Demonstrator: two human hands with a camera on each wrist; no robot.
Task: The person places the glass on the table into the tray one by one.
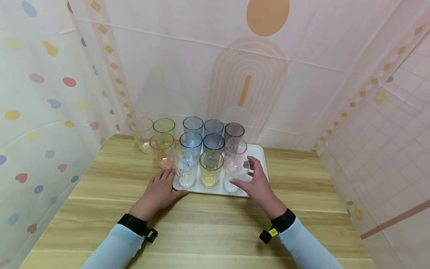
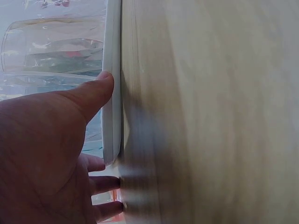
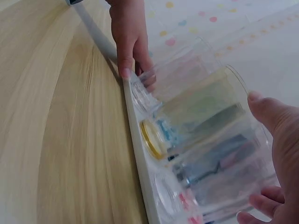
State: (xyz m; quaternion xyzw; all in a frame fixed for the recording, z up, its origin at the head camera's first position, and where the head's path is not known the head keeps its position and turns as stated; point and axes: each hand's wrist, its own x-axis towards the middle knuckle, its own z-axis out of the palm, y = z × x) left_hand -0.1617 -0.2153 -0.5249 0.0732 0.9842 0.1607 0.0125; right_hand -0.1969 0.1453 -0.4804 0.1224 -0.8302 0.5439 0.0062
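Observation:
Drinking glasses stand upright in rows on a white tray [image 1: 258, 152]. At its front right, my right hand [image 1: 258, 184] holds a clear glass [image 1: 231, 185], thumb on the near side and fingers curved round the far side, close to the rim in the right wrist view. A yellow glass [image 1: 210, 175] and another clear glass [image 1: 186, 176] share the front row. Behind the held glass is a pink-rimmed glass [image 1: 236, 146]. My left hand [image 1: 158, 194] rests at the tray's front left corner, thumb against the front edge [image 2: 110, 121] and fingers reaching past the corner.
Left of the tray, an orange glass [image 1: 163, 158], a green glass [image 1: 164, 129] and a clear glass [image 1: 142, 136] stand on the wooden table [image 1: 208, 231]. Blue and dark glasses fill the tray's back rows. A patterned curtain [image 1: 168, 74] hangs behind the table.

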